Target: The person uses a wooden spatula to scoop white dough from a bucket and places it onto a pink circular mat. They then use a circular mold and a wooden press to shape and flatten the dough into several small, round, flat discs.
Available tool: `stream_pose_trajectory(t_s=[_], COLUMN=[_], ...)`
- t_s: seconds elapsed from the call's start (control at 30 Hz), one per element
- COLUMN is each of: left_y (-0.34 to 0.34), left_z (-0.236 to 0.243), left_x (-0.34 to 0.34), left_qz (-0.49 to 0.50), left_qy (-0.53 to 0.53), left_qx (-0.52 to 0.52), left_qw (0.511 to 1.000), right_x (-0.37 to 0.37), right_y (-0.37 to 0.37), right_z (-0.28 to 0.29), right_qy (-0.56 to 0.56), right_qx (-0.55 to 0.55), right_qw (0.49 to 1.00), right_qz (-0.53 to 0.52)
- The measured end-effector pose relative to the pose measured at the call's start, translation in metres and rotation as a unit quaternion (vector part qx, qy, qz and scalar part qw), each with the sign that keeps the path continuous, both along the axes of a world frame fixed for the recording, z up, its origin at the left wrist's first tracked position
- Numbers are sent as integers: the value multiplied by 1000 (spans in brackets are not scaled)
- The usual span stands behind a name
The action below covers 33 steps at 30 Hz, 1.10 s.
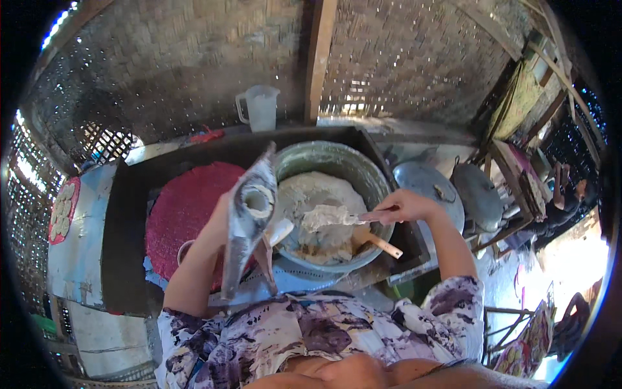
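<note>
My left hand (pixel 223 211) holds up a long, worn grey wooden tool that looks like a hand press (pixel 249 185). Pale dough shows inside its round opening; most of my fingers are hidden behind it. My right hand (pixel 409 206) is closed round the handle of a spatula or spoon (pixel 374 216), whose end carries a lump of pale, sticky dough (pixel 326 218). Both hands are over or beside a big green-grey basin (pixel 324 150) of soft dough (pixel 311 185). A second, wooden-handled spatula (pixel 385 245) rests in the basin.
Left of the basin lies a round, dark pink surface (pixel 184 201) within a dark trough (pixel 133 220). A clear plastic jug (pixel 262 107) stands behind. Lidded metal pots (pixel 424 181) sit to the right. Round pale pieces (pixel 63 211) lie at far left. Another person (pixel 570 201) is at far right.
</note>
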<state>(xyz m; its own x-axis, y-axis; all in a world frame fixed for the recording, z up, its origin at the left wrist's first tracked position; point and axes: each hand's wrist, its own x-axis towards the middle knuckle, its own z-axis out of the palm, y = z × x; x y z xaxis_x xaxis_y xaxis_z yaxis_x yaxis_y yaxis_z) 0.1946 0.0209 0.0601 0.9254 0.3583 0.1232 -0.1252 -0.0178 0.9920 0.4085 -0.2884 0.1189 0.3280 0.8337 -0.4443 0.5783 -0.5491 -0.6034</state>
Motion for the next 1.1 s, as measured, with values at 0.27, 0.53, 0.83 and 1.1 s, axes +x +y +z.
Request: stream_pose_trajectory(t_s=[0.27,0.53,0.83,1.1], left_y=[-37,-41,-26,-4], left_z=[10,4,-15,-42], left_x=[42,45,56,64], left_qz=[-79,-60,-9,-11], left_qy=[-10,-35,-11,-37], left_qx=[373,450,430,340], left_qw=[924,890,903,940], right_x=[-16,-54,-82,-60], right_y=[-2,54,61,38], right_z=[69,107,67,105], right_qy=[10,-525,-636,-600], right_qx=[205,231,352,418], right_qw=[978,788,621,668], right_qz=[20,225,292,139])
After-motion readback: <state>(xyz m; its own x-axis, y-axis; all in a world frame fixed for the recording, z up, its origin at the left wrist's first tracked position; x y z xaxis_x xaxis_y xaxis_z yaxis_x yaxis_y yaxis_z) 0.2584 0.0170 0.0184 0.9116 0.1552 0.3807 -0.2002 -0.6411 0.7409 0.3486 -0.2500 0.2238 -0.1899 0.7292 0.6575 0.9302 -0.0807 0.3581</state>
